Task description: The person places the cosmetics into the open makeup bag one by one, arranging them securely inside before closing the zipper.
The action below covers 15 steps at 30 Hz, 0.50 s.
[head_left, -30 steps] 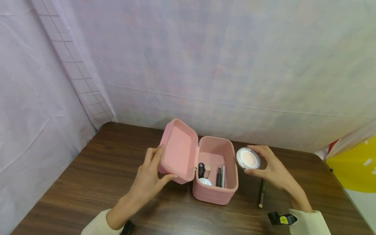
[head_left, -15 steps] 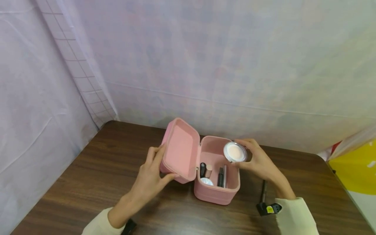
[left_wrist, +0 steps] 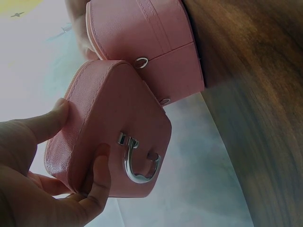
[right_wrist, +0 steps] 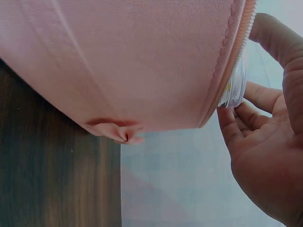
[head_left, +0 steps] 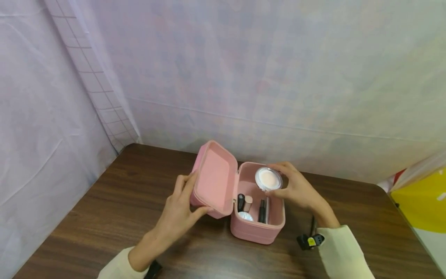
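A pink zip-up cosmetic case (head_left: 256, 231) stands on the table with its lid (head_left: 216, 178) swung out to the left. My left hand (head_left: 177, 209) grips the lid by its outer edge, thumb on the rim; the left wrist view shows the lid's silver handle (left_wrist: 135, 165). Over the case's opening, my right hand (head_left: 296, 188) pinches a round clear-rimmed compact (head_left: 268, 179) by its edge. In the right wrist view the compact (right_wrist: 236, 87) is partly hidden behind the zipped rim. Inside lie a black item (head_left: 241, 202), a rose-gold capped item (head_left: 247, 203), dark and silver tubes (head_left: 262, 211) and a white round item (head_left: 245, 216).
A dark slim pencil-like stick (head_left: 313, 226) lies on the brown wooden table (head_left: 146, 186) to the right of the case, partly covered by the right wrist. White cloth (head_left: 244, 77) hangs behind the table. Something yellow (head_left: 421, 201) is at the far right.
My right hand has carried the compact leftward from beside the case to over its opening. The left hand keeps its grip on the lid, almost unmoved.
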Each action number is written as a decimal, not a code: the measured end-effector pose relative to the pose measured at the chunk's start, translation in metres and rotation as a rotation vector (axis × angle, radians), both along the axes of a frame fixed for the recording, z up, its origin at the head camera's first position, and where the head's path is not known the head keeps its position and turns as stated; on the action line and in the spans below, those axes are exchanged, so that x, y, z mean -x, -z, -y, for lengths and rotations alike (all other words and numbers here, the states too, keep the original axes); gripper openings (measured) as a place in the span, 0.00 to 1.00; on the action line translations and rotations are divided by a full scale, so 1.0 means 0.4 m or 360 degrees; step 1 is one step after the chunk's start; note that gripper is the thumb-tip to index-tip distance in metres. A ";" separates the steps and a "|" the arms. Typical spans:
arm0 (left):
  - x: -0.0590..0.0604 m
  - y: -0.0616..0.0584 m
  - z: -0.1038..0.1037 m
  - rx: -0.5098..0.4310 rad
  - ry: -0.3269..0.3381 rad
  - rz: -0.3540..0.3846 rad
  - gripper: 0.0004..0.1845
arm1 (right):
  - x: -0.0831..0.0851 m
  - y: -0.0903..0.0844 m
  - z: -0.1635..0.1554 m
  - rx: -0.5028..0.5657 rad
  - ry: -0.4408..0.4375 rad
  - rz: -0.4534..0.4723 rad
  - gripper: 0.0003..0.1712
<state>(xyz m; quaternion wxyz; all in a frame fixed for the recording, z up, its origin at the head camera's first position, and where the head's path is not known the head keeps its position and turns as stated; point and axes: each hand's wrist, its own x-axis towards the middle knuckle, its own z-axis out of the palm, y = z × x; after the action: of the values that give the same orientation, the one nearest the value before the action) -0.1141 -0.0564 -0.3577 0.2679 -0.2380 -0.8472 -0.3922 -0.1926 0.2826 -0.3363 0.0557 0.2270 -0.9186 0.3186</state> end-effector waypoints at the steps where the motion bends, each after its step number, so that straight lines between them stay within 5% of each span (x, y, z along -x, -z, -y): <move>1: 0.000 0.000 0.000 0.0001 -0.0001 0.0003 0.52 | 0.002 -0.002 0.004 -0.0005 -0.0006 0.0016 0.46; 15: 0.000 0.000 -0.001 0.0001 -0.0002 0.0007 0.52 | 0.034 -0.002 0.048 -0.0092 -0.0154 0.0167 0.48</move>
<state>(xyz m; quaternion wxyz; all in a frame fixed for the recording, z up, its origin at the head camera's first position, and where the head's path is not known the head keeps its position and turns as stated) -0.1141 -0.0559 -0.3578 0.2663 -0.2367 -0.8480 -0.3923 -0.2064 0.2634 -0.3357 -0.0144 0.2556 -0.9171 0.3057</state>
